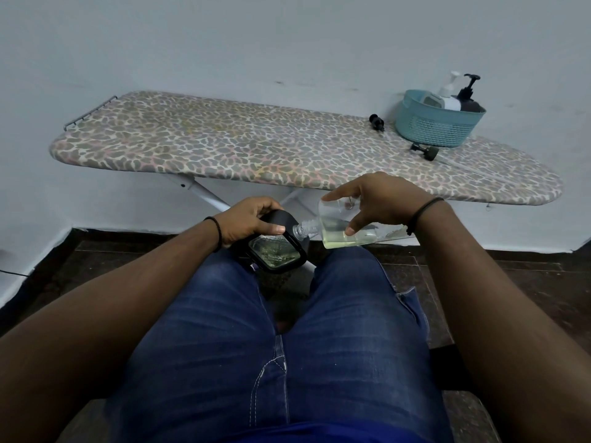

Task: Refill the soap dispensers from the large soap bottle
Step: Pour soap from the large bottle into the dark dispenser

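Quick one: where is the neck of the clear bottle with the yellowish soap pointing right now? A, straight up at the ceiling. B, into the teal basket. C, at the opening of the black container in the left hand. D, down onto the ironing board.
C: the right hand tips the clear bottle sideways, its neck at the black container gripped by the left hand.

home laundry corner; ironing board (pixel 256 148); basket (pixel 438 126)
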